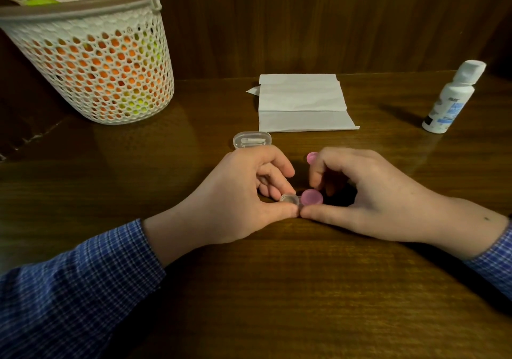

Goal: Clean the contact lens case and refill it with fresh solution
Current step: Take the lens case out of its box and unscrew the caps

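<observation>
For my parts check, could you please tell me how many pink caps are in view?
2. One pink cap sits on the case between the hands, at the right hand's fingertips; another lies just behind that hand, partly hidden.

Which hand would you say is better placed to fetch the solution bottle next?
Right, I think. The solution bottle stands far right, on the right hand's side; the left hand holds the lens case.

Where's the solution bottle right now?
In the head view the solution bottle stands at the table's far right, right of the folded tissue, beyond both hands' reach area.
</observation>
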`<state>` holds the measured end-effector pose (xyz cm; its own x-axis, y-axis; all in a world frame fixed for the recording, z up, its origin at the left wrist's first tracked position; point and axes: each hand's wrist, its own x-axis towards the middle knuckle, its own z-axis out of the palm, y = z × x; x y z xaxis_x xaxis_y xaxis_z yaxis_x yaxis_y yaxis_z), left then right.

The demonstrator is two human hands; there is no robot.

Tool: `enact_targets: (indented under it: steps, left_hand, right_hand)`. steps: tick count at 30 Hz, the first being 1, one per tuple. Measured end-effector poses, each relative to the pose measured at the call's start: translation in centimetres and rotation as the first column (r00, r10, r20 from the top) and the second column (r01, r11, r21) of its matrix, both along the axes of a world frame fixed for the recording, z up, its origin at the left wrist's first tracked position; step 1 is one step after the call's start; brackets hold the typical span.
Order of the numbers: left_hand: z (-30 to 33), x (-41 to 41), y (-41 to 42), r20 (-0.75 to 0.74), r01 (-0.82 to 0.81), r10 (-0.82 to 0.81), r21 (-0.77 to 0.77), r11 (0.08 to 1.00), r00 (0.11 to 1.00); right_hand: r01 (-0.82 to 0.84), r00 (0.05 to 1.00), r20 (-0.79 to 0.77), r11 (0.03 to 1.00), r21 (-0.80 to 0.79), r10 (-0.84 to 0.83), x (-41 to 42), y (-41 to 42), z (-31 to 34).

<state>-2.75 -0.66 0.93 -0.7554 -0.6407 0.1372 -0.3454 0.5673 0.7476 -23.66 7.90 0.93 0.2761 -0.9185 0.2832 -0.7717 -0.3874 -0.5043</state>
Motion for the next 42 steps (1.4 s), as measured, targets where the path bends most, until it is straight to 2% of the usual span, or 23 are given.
enact_targets:
  steps: [10,16,24,28,35,42]
  left_hand:
    - [-0.10,0.03,-0.02,-0.010,0.001,-0.001,0.005,1.000,1.000]
    - [-0.09,0.01,-0.07,0.001,0.006,-0.006,-0.016,1.000,1.000]
    - [-0.22,0.05,-0.23,-0.008,0.010,-0.010,0.005,1.000,1.000]
    - [-0.23,0.04,-0.21,-0.010,0.012,-0.012,0.001,1.000,1.000]
    - [-0.21,0.03,-0.26,-0.007,0.016,-0.016,-0.015,1.000,1.000]
    - [-0.19,0.06,-0.21,-0.007,0.015,-0.015,-0.015,1.000,1.000]
  right_hand:
    - [-0.119,0.992,0.057,0.991,0.055,0.116,-0.38,-0.03,-0.04]
    - [-0.057,0.998,0.015,0.998,0.002,0.057,-0.28,-0.13,-0.23]
    - [-0.110,0.994,0.036,0.991,0.071,0.107,-0.58,-0.18,-0.13]
    - [-0.087,0.994,0.066,0.992,0.088,0.082,-0.43,0.03,-0.11]
    - [-0.033,0.999,0.034,0.999,0.020,0.032,-0.17,-0.12,-0.25]
    - [-0.096,0.993,0.075,0.994,0.050,0.092,-0.58,-0.17,-0.16]
